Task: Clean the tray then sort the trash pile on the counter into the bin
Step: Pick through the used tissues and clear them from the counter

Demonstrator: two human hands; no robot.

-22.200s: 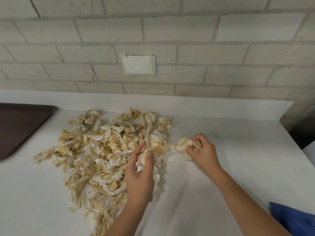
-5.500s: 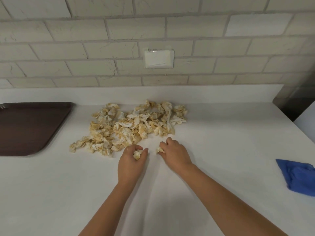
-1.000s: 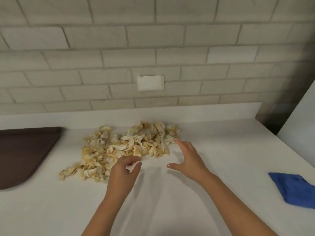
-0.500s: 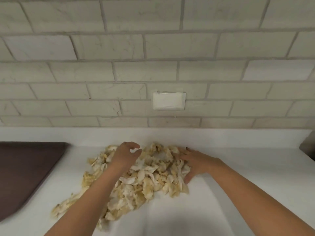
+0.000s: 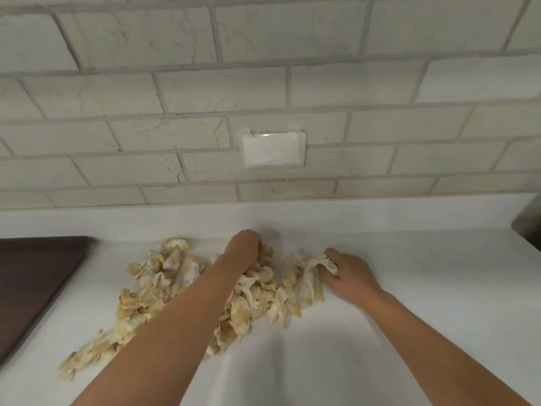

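A pile of crumpled, yellow-stained paper scraps (image 5: 164, 284) lies on the white counter (image 5: 424, 317). My left hand (image 5: 244, 249) reaches over the pile to its far edge, fingers curled down into the scraps there. My right hand (image 5: 347, 273) sits at the pile's right end and grips a white crumpled piece (image 5: 317, 263) between thumb and fingers. My left forearm hides the middle of the pile. The dark brown tray (image 5: 35, 276) lies at the left edge of the counter. No bin is in view.
A pale brick wall (image 5: 175, 92) with a white cover plate (image 5: 273, 149) rises behind the counter's low backsplash. A dark gap shows at the far right edge (image 5: 530, 227).
Both hands have gone deeper into the pile: the left moved to its far edge, the right closed on a piece at the right end. The view has tilted up slightly.
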